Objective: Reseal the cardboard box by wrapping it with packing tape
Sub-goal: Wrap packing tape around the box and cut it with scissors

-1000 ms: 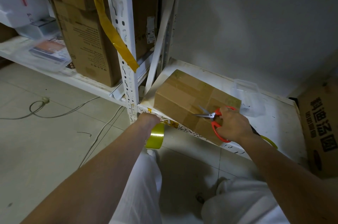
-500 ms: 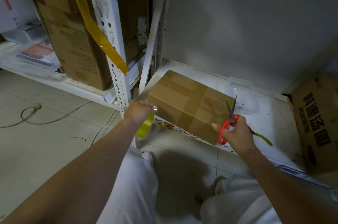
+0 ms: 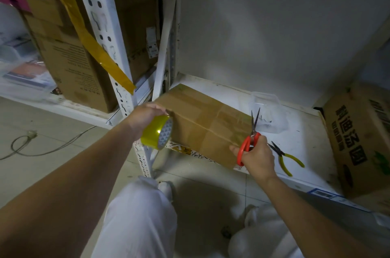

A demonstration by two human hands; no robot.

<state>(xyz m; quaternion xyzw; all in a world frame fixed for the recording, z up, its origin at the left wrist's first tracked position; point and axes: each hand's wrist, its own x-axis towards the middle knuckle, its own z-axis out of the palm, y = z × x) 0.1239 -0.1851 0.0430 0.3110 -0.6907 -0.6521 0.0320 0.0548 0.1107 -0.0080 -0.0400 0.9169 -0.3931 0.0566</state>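
Head view, left to right: a white shelving upright [image 3: 118,80] with a loose yellow tape strip [image 3: 92,44] hanging across it stands beside stored cartons [image 3: 71,68]. Just right of it, the left hand [image 3: 145,116] grips the tape roll [image 3: 157,132], fingers curled over its top, pressing the roll against the left end of the cardboard box [image 3: 202,122]. The box lies on the low white shelf [image 3: 304,131], its near edge overhanging the shelf front, with several bands of tape already crossing its top and front. At the box's right front corner the right hand [image 3: 258,157] holds red-handled scissors [image 3: 251,137], fingers through the loops, blades nearly closed and pointing up; 1 fingertip touches the box. Yellow-handled pliers [image 3: 285,157] and a clear plastic container [image 3: 270,114] lie on the shelf to the right.

The step appears to be laying another band. To do it well, anchor the tape end flat on the left face, keep the strip taut and square to the box edge, steady the box with the right hand, and keep the scissor tips clear of the cardboard until the cut.
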